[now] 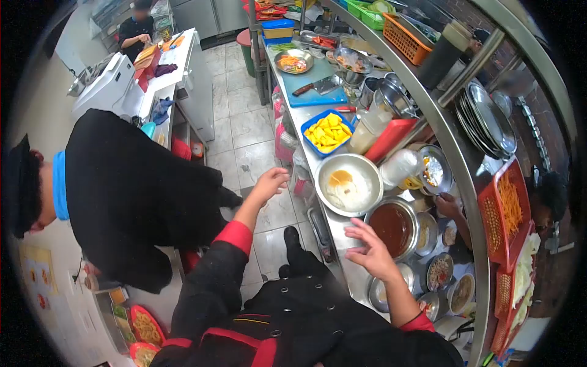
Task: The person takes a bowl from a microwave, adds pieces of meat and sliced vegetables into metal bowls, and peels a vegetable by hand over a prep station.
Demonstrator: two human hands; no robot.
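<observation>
I look down over the steel surface (348,241) and take the wide, shallow steel bowl (369,176) as my landmark. It sits close to the edge, with a patch of tan-brown liquid (340,178) and some whitish residue inside.

My left grip (273,185) is to the left of the bowl, out over the tiled floor (237,130) and well apart from it. Its fingers are loosely curled, with a gap to the thumb, and I see nothing in it. My right grip (370,249) is on my side of the bowl, wide, with the fingers spread and nothing held; whether it touches anything below, I cannot tell.

Nearest that hand, to the near right of the bowl, is a round steel pot (416,229) of dark red-brown sauce (390,225). Just beyond the bowl is a blue plastic basket (306,133) full of yellow pieces (328,132). Farther past it, a broad-bladed cleaver with a brown handle (328,85) lies on a blue cutting board (301,101). To the right of the bowl is a clear plastic-wrapped container (401,166). A co-worker in black with a light blue collar (131,189) leans forward, well left of the bowl.
</observation>
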